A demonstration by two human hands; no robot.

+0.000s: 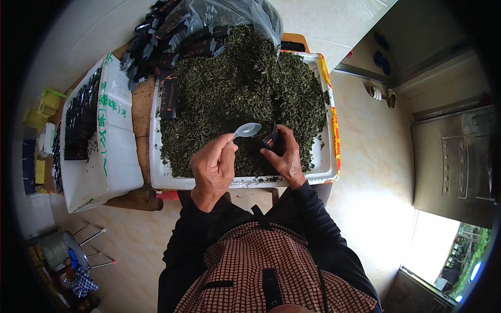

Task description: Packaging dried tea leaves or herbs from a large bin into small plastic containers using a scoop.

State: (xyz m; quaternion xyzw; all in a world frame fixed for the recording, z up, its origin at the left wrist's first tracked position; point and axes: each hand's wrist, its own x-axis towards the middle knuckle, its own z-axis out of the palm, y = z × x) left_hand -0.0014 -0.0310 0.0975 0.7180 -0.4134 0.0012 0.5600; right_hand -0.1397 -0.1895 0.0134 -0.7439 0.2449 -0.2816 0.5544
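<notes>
My left hand (215, 168) grips the handle of a clear plastic spoon (247, 130), whose bowl looks empty. Just right of the spoon, my right hand (287, 158) holds a small black sachet (271, 141) with orange print between thumb and fingers. Both hands are over a white foam tray (242, 182) heaped with dried green leaves (227, 90), which look like tea. A flat black sachet (169, 98) lies on the leaves along the tray's left side. At the back, a clear plastic bag (235, 13) opens onto the heap.
Many black sachets (172, 35) are piled behind the tray's left corner. A white foam box (119, 129) with green writing, left on the wooden table (141, 113), holds rows of packed sachets (82, 117). A stool (74, 250) stands lower left; sandals (379, 94) lie on the floor at right.
</notes>
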